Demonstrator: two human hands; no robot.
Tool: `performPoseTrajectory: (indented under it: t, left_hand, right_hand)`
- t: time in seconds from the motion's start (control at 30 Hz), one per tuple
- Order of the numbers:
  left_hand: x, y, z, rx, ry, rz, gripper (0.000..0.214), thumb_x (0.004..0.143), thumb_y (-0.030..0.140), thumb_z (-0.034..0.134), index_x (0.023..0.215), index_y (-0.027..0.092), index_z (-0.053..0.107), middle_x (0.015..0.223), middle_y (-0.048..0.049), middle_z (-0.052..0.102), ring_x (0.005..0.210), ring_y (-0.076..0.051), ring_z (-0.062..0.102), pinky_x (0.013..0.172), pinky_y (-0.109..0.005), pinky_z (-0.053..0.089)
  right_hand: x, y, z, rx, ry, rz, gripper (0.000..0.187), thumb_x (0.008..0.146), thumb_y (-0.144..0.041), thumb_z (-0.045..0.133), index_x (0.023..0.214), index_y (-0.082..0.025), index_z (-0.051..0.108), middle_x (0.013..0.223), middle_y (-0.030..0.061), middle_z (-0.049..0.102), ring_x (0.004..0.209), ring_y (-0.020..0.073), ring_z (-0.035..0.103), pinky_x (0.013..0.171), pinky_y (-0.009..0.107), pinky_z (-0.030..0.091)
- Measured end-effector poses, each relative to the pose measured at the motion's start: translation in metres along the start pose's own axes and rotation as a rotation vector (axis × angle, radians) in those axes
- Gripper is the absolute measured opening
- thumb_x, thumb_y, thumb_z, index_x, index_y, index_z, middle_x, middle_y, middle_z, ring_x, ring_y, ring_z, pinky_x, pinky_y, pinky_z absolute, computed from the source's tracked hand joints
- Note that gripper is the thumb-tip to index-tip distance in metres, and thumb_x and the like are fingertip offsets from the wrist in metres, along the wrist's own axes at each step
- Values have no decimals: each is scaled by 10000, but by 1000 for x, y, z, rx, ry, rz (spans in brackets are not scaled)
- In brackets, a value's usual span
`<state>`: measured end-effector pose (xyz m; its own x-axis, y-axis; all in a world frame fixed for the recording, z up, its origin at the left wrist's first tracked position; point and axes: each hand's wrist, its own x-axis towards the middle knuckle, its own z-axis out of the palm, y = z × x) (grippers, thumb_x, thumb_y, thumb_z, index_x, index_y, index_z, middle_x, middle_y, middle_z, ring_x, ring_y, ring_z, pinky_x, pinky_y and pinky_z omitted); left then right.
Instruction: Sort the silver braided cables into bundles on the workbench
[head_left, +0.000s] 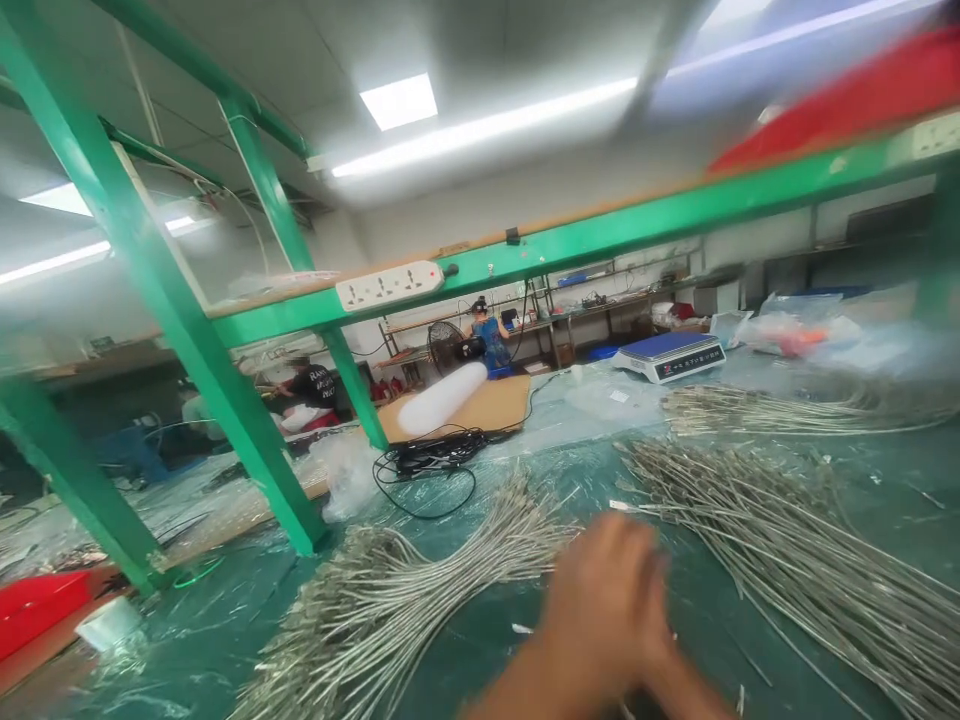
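Cables (420,590) — thin, silver-grey, bundled in a fan — lie on the green surface (900,480) just left of my hands, and a second, longer sheaf of cables (780,540) spreads out to the right of my hands. My hands are low in the view, blurred and pressed together: the left hand (600,610) shows its back to me, and the right hand (675,680) is mostly hidden behind it, only the wrist edge showing. I cannot tell whether my fingers are clenched or released, or whether they hold anything; they sit between the two sheaves, touching neither as far as I can see.

Beyond my hands, a coil of black wire (431,465) lies on the surface, with a white roll (442,398) on a brown board behind it. Farther right of that coil stands a weighing scale (669,357) — blue top, dark display. A third bundle of cables (750,410) lies just in front of the scale. Green frame posts (187,340) rise left of the coil, carrying a white power strip (390,284). Another person (491,340) in blue works far behind.
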<state>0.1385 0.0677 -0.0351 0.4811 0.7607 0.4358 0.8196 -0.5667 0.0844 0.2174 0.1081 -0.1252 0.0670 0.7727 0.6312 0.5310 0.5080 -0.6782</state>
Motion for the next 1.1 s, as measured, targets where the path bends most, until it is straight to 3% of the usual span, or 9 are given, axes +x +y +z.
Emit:
performPoseTrajectory:
  t: [0.07, 0.17, 0.27, 0.33, 0.43, 0.63, 0.87, 1.0, 1.1]
  left_hand:
    - [-15, -51, -12, 35, 4, -140, 255, 958, 236, 365, 1067, 189, 591, 967, -78, 660, 837, -189, 640, 724, -343, 528]
    - [-57, -124, -24, 132, -59, -334, 254, 905, 142, 387, 835, 163, 630, 842, -102, 654, 712, -216, 646, 627, -336, 503]
    - [-103, -163, -22, 179, -158, -408, 232, 867, 134, 450, 745, 179, 642, 778, -85, 659, 703, -227, 646, 618, -319, 490]
    - [-122, -167, -16, 191, -201, -405, 226, 872, 137, 454, 783, 174, 658, 840, -100, 666, 774, -236, 648, 673, -323, 492]
    - [-129, -157, -6, 201, -238, -375, 255, 892, 128, 421, 852, 169, 669, 917, -112, 658, 851, -236, 628, 751, -333, 476]
    - [-104, -145, 18, 208, -259, -310, 238, 907, 128, 440, 979, 210, 652, 995, -64, 637, 928, -205, 592, 801, -310, 464]
    - [-81, -143, 51, 250, -239, -405, 126, 910, 156, 501, 928, 138, 624, 970, -51, 646, 821, -189, 624, 722, -371, 508]
    - [-71, -139, 46, 176, -179, -471, 74, 881, 171, 545, 853, 145, 609, 899, -26, 638, 689, -153, 608, 636, -325, 494]
    - [-68, -133, 30, 62, -62, -501, 62, 840, 155, 558, 780, 170, 563, 805, -3, 612, 646, -150, 584, 613, -305, 454]
  right_hand:
    - [3, 1, -3, -16, -55, 16, 188, 936, -306, 534, 867, -158, 626, 809, 5, 655, 670, 131, 622, 631, 293, 518]
    - [5, -3, -5, -30, -100, 44, 203, 926, -285, 500, 805, -169, 616, 735, 20, 647, 646, 166, 622, 618, 298, 479]
    - [5, -5, -5, -25, -118, 54, 221, 918, -301, 466, 791, -191, 610, 732, 43, 657, 652, 198, 626, 627, 298, 460]
    - [4, -5, -4, -21, -135, 54, 223, 914, -316, 464, 780, -202, 601, 730, 43, 657, 649, 204, 623, 627, 293, 454]
    - [2, -5, -3, -23, -143, 49, 211, 908, -325, 470, 790, -208, 600, 745, 49, 663, 655, 210, 624, 640, 293, 453]
    - [1, -3, -4, -26, -142, 31, 230, 905, -334, 463, 781, -207, 610, 729, 58, 673, 644, 214, 636, 648, 296, 464]
    - [3, -8, -3, -14, -151, 20, 215, 908, -309, 469, 785, -204, 610, 742, 55, 670, 664, 207, 638, 629, 281, 464]
    - [4, -11, -4, -8, -144, 13, 215, 910, -311, 461, 774, -205, 591, 735, 52, 656, 642, 198, 631, 597, 272, 460]
    - [4, -12, -6, -5, -133, 13, 212, 908, -307, 462, 776, -203, 589, 723, 46, 644, 633, 196, 624, 614, 280, 460]
